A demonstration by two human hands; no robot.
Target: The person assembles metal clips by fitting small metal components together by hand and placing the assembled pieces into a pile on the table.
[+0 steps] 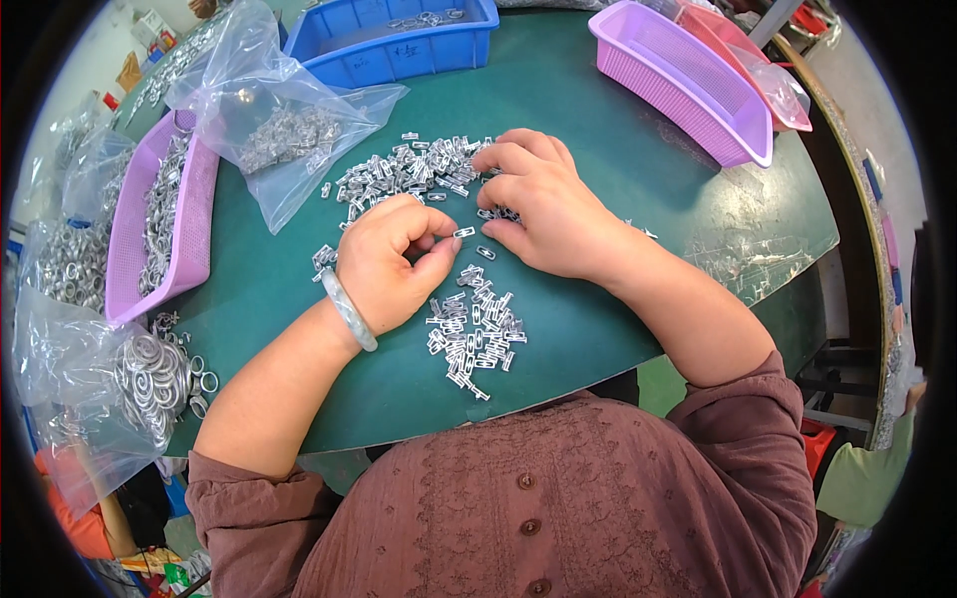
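Note:
My left hand [384,264], with a pale bangle at the wrist, is closed in a pinch on a small silver metal buckle piece [464,232], a flat rectangle with openings. My right hand [548,204] reaches over the right end of a loose heap of like pieces [409,169]. Its curved fingers are apart, and some pieces lie between them and the thumb. One loose piece [485,253] rests on the green tabletop just below the right thumb. Nearer to me, between my forearms, is a smaller pile of these pieces [474,334].
A purple basket [194,214] of metal parts and clear bags [239,90] of parts stand at left, with silver rings [155,379] below. A blue bin [394,60] sits at the back. Another purple basket [688,95] is at back right. The table [638,269] curves off at right.

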